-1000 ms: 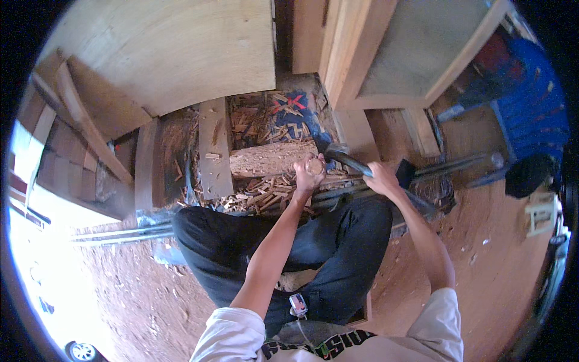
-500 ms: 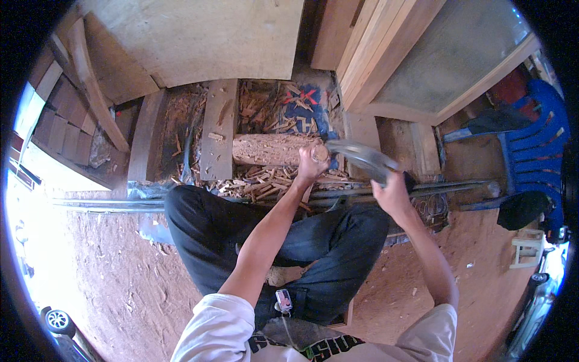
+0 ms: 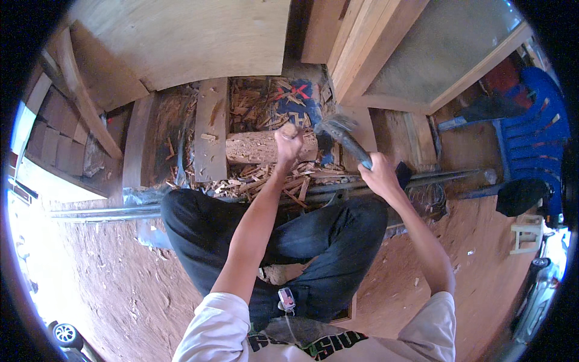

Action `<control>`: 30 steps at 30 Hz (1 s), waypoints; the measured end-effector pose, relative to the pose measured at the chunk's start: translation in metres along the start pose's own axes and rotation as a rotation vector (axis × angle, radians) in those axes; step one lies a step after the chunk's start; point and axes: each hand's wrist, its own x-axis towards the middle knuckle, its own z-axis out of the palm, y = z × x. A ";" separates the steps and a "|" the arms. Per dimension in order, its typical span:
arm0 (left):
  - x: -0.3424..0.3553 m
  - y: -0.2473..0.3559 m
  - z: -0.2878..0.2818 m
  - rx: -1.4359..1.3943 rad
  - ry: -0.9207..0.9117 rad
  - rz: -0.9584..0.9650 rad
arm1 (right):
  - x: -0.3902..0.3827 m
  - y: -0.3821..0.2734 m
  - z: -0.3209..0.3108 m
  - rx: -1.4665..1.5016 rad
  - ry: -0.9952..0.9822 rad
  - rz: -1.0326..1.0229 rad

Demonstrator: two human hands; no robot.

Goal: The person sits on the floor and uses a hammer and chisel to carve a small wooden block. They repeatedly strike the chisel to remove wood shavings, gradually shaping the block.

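A thick, rough-surfaced log lies crosswise in front of my crossed legs. My left hand is closed around a short wooden piece above the log. Only its round, pale end shows; my fingers hide the rest. To the right, my right hand grips the lower end of a dark-handled hand tool. Its grey head, smeared by motion, points up and left, apart from the wooden piece. The exact kind of tool cannot be made out.
Wood chips litter the ground around the log. A flat plank lies at its left end. Plywood and a framed panel stand beyond. A blue plastic chair is at right; metal pipes run before my knees.
My left hand has moved left and away from me along the log with the wooden piece. The right hand's tool has swung to a more upright slant. My view has shifted slightly.
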 end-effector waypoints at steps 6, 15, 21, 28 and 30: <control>-0.002 -0.001 -0.014 -0.118 0.049 -0.127 | 0.030 0.016 0.055 -0.087 -0.138 0.058; -0.053 0.022 -0.023 -0.315 0.430 -0.199 | 0.040 0.045 0.097 -0.175 -0.143 0.011; -0.031 0.005 -0.026 -0.683 0.451 -0.359 | 0.040 0.043 0.097 -0.134 -0.160 0.050; -0.047 0.000 -0.025 -0.317 0.341 -0.181 | 0.037 0.046 0.104 -0.203 -0.075 0.013; -0.045 0.024 -0.033 -0.442 0.485 -0.254 | 0.036 0.046 0.104 -0.195 -0.083 0.019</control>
